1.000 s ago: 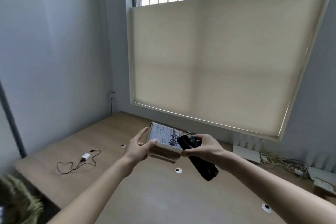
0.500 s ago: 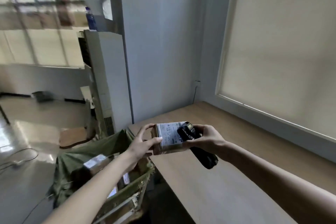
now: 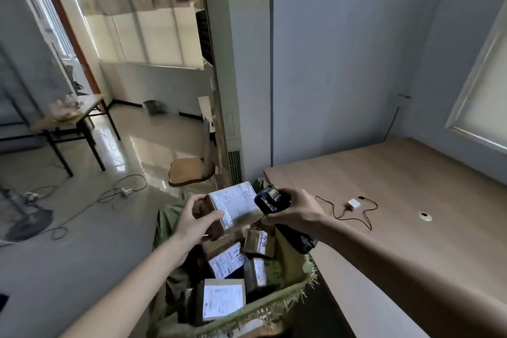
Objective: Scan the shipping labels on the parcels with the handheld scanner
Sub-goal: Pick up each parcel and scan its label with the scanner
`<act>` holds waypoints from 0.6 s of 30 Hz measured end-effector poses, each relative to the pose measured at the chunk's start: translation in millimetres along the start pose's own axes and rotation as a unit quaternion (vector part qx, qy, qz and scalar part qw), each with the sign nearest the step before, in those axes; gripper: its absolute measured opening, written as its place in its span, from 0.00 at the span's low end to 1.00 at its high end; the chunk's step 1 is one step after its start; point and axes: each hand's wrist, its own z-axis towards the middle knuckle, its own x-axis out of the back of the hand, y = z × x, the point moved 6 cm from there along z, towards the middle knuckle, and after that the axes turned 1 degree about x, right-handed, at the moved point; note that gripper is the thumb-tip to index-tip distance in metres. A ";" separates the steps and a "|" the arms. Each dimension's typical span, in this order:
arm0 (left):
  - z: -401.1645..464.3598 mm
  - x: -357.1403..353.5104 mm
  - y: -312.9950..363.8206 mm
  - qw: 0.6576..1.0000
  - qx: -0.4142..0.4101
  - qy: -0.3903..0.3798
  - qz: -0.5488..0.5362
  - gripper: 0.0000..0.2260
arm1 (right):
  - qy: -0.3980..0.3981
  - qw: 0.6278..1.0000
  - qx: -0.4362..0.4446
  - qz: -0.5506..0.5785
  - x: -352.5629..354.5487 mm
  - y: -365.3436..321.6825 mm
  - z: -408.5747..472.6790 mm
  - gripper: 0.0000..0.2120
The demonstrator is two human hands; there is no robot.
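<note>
My left hand [image 3: 198,221] grips a small brown cardboard parcel [image 3: 233,207] by its left side, white shipping label facing up. My right hand [image 3: 297,210] holds the black handheld scanner [image 3: 270,199], its head right beside the label's right edge and its handle hanging down below my wrist. Both are held above an open green woven sack [image 3: 277,307] that contains several more labelled brown parcels [image 3: 223,300].
A wooden table [image 3: 411,200] lies to the right, carrying a white charger with a black cable [image 3: 354,203]. A tall white air-conditioner unit [image 3: 241,85] stands behind the sack. Cables and a fan base [image 3: 27,223] lie on the glossy floor at left.
My view has swung left from the window and table toward the sack and the room. Both hands, with parcel and scanner, have moved from over the table to over the sack.
</note>
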 end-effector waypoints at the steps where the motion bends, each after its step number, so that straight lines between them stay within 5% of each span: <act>1: 19.6 -0.2 -7.1 1.000 0.014 0.009 -0.004 0.18 | -0.001 1.000 0.002 -0.012 -5.0 6.4 21.8 0.27; 15: 207.1 -58.1 -118.1 0.987 0.149 0.049 -0.030 0.23 | -0.034 0.994 -0.075 -0.078 -64.1 128.2 190.5 0.24; 18: 242.5 -69.0 -129.5 0.983 0.175 0.041 0.025 0.32 | -0.048 0.994 -0.082 -0.046 -68.7 142.2 208.6 0.25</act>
